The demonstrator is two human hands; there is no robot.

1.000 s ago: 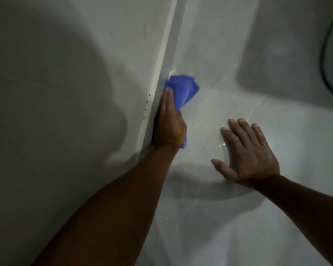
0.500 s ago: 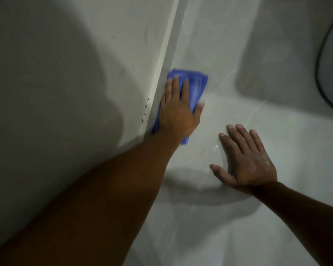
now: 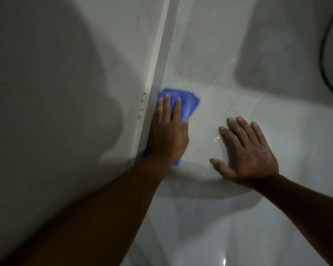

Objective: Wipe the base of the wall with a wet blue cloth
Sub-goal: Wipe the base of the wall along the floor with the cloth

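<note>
Pale tiled floor (image 3: 238, 217) | left hand (image 3: 167, 137) flat, pressing blue cloth (image 3: 190, 101) against skirting (image 3: 161, 60) | right hand (image 3: 248, 152) splayed on floor

The left hand (image 3: 167, 139) covers most of the blue cloth (image 3: 189, 101); the right edge crops a dark curve (image 3: 322, 60).

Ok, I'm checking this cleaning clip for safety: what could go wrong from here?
The right hand is braced flat on the glossy floor; if that is wet, it may slip. The left hand presses the blue cloth partly on the floor, so it could miss the base of the wall.
</note>
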